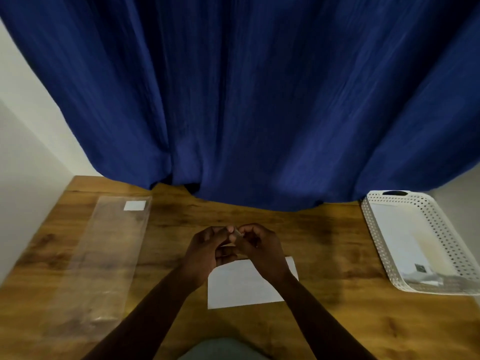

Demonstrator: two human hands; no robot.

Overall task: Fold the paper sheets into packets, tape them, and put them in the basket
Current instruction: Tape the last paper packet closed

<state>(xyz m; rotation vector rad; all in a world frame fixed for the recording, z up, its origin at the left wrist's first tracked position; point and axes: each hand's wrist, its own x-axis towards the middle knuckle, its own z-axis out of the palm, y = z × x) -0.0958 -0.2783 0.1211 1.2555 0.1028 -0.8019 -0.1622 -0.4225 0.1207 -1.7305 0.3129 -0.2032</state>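
One folded packet [249, 281] lies untaped on the table [324, 242] while both hands, left hand [205, 252] and right hand [259, 246], pinch a small tape piece [237, 233] above it; the basket [376, 245] already holds finished items.

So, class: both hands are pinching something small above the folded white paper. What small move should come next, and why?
Probably lower the small clear piece, likely tape, onto the folded paper to seal it: both hands, left hand and right hand, hold it above the paper.

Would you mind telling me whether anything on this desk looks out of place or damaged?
Nothing stands out: the folded white paper lies flat, and the white perforated basket sits upright at the right edge.
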